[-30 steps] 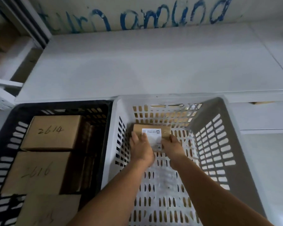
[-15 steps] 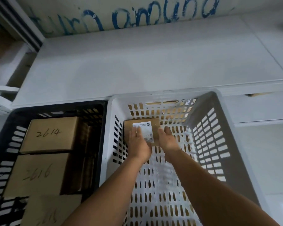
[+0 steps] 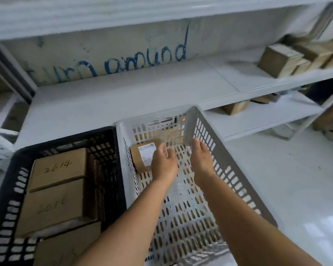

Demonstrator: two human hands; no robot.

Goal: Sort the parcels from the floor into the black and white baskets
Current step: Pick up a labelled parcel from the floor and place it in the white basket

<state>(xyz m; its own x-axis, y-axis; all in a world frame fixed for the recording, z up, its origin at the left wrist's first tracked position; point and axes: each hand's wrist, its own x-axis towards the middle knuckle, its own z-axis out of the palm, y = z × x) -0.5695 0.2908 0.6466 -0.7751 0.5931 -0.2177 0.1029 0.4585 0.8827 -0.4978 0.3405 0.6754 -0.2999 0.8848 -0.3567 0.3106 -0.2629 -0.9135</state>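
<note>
Both hands reach into the white basket (image 3: 206, 135), which stands on the floor just right of the black basket (image 3: 112, 150), their side walls touching or nearly so. A small brown parcel (image 3: 140, 156) with a white printed label lies on the slotted bottom of the white basket, in its far left corner, close against the left wall.

The left hand (image 3: 164, 164) hovers over the right edge of that parcel with fingers straight and relaxed; its grip is slack and it holds nothing, though whether the fingertips brush the cardboard is hard to say, since the frame is a little blurred. The right hand (image 3: 202, 160) hangs further right, apart from the parcel, above bare basket floor and near the right wall, its fingers likewise loose and spread, with nothing held.

In the black basket lie three brown boxes in a row: the far box (image 3: 60, 167) is marked 2614 in pen, the middle box (image 3: 52, 206) seems to read 2616, and the near box (image 3: 65, 248) is partly hidden by the left forearm.

Behind the baskets runs a white shelf (image 3: 123, 96), with blue handwriting on the wall above it. More brown boxes (image 3: 279, 60) sit on the shelf at far right.
</note>
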